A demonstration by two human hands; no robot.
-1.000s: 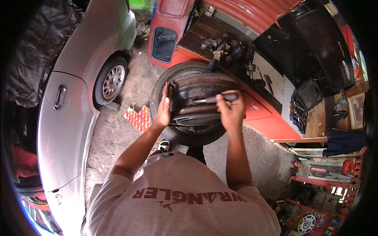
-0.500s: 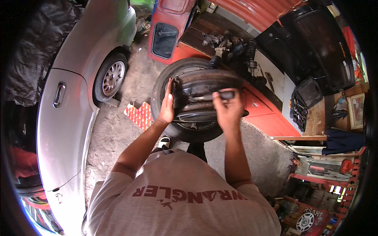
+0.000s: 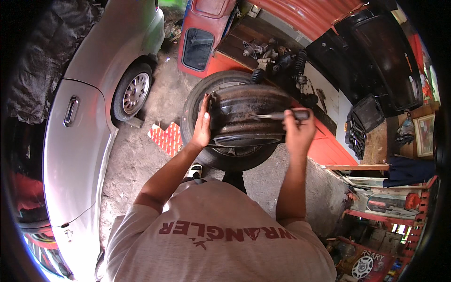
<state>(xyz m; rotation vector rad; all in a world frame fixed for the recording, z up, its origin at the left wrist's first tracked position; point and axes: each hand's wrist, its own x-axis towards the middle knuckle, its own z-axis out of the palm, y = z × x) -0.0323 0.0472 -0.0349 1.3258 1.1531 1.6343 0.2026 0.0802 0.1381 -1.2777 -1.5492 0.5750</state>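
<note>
A bare, dirty steel wheel rim stands on edge on a tyre with a wheel in it that lies below. My left hand is pressed against the rim's left edge, its fingers stretched out flat rather than wrapped round. In my right hand is a screwdriver with a dark handle, closed in the fingers. Its metal shaft points left across the rim's brown-stained barrel; the tip seems to lie on or just over the surface.
A silver car stands to the left. Beyond the tyre, a red bench bears shock absorbers and metal parts. An open black tool case is at the right. Red-and-white cardboard lies on the floor.
My right hand has drawn the screwdriver to the right across the rim, uncovering more of its barrel. The left hand stays at the rim's left edge.
</note>
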